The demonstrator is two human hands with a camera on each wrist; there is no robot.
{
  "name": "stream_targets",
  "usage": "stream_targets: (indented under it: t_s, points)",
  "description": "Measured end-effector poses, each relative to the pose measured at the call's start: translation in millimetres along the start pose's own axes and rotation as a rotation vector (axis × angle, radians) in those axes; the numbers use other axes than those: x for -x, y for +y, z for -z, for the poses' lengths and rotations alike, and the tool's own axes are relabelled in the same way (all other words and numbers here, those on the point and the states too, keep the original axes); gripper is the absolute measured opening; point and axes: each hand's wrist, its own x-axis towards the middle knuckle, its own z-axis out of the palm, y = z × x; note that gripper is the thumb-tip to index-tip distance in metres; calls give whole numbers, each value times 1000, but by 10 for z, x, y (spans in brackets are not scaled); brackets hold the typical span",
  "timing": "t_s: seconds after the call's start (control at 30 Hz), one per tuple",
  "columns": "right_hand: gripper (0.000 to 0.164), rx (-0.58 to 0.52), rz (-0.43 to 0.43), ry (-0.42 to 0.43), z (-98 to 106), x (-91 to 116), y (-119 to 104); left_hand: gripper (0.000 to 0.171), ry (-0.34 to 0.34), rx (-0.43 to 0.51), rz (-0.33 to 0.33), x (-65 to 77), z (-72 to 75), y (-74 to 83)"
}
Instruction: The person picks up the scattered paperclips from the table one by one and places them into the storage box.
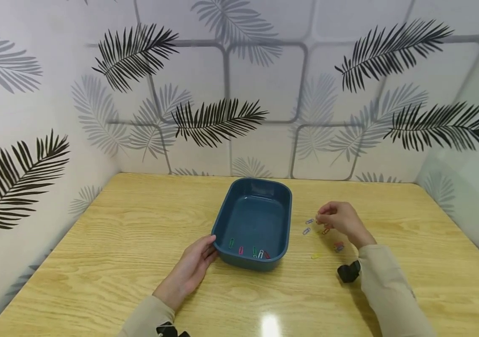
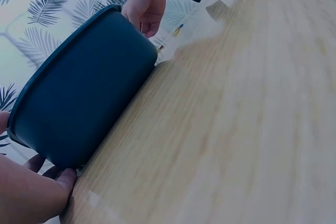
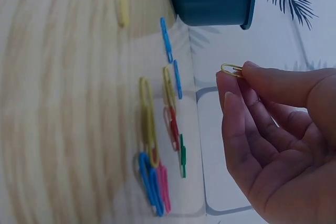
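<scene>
A dark blue plastic basin [image 1: 252, 217] stands on the wooden table. My left hand [image 1: 193, 267] holds its near left corner, with one fingertip at the rim and other fingers low against the wall. Inside, near the close end, lie several paper clips, among them a green one [image 1: 232, 243], a pink one [image 1: 241, 250] and a white one [image 1: 261, 254]. To the right of the basin, my right hand [image 1: 341, 219] pinches a yellow paper clip [image 3: 230, 70] between thumb and fingertip, above the table.
Loose paper clips lie around and below the right hand: a blue one [image 3: 166, 40], a green one [image 3: 182, 156], a pink one [image 3: 165, 187] and several others. A yellow clip [image 1: 316, 256] lies nearer the front. The leaf-patterned wall [image 1: 264, 150] rises behind the table [image 1: 146, 210].
</scene>
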Motion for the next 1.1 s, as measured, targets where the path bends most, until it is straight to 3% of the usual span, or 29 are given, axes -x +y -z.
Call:
stream_targets:
  t_s: [0.7,1.1]
  points:
    - [13,-43,6,8,-107,44,-98,47,-18,-3,13,2,-8,13]
    - [16,-67,102,10,-119,117,-213,48,-18,-5,16,4,-1,13]
